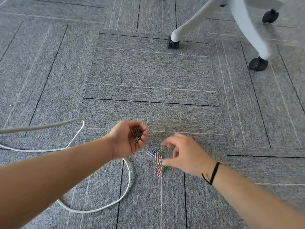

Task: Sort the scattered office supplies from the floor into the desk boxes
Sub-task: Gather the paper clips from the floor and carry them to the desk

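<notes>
A small heap of coloured paper clips [158, 160] lies on the grey carpet: blue, white, red, pink and green ones. My left hand [127, 139] is cupped palm up just left of the heap and holds several dark paper clips [137, 135] in its curled fingers. My right hand [183, 154] hovers over the right side of the heap, blurred, fingers loosely curved and spread, with nothing seen between them. Its thumb tip is close to the pink and red clips. No desk boxes are in view.
A white cable [105, 207] loops over the carpet to the left and under my left forearm. A white office chair base [237, 17] with black castors [258, 63] stands at the far right. Grey carpet tiles [148, 71] cover the floor.
</notes>
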A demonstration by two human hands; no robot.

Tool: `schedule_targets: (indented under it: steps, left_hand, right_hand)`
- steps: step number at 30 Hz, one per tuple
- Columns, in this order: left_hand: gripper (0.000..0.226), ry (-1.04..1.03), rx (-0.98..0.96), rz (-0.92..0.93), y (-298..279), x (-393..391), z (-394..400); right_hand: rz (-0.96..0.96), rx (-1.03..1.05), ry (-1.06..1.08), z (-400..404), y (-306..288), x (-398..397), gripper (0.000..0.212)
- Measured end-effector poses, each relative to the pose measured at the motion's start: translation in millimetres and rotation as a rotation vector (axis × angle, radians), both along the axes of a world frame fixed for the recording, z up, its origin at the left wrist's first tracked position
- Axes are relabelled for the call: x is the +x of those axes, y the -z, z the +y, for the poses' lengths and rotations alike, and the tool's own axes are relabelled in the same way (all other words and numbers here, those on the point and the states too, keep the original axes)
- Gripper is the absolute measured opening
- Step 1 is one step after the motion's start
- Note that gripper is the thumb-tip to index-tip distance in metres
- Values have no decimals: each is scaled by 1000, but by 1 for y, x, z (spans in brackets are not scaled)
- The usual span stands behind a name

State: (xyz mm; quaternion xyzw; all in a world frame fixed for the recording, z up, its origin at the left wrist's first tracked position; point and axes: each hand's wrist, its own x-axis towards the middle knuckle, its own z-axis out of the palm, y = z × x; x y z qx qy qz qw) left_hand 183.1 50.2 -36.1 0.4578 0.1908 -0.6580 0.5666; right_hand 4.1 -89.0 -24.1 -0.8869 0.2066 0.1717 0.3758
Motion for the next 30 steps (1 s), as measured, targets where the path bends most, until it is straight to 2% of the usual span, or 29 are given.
schedule_targets:
  steps: [2,3,5,12,16,20,26,30]
  left_hand:
    - [37,-20,2,-13,1,2,1]
    - [37,-25,-1,-16,1,2,1]
    - [35,-32,-6,-24,1,3,1]
    - [32,-16,-7,-53,4,4,3]
    - [31,-22,-9,-46,4,4,5]
    - [31,-26,-7,-49,4,1,4]
    - [34,-6,-24,-48,3,-7,4]
    - [36,8,-27,-38,1,-10,4]
  right_hand:
    - [144,-122,-184,1,11,-7,83]
    - [149,-159,-246,2,14,-9,91]
    - [105,-199,-305,5,18,-7,93]
    - [-77,-146,-246,22,25,1,46]
    - [-63,-134,-153,21,22,6,25]
    - [-23,-167,-150,25,16,14,5]
    - [31,-220,-143,27,16,18,8]
    - [111,-102,-54,19,7,16,9]
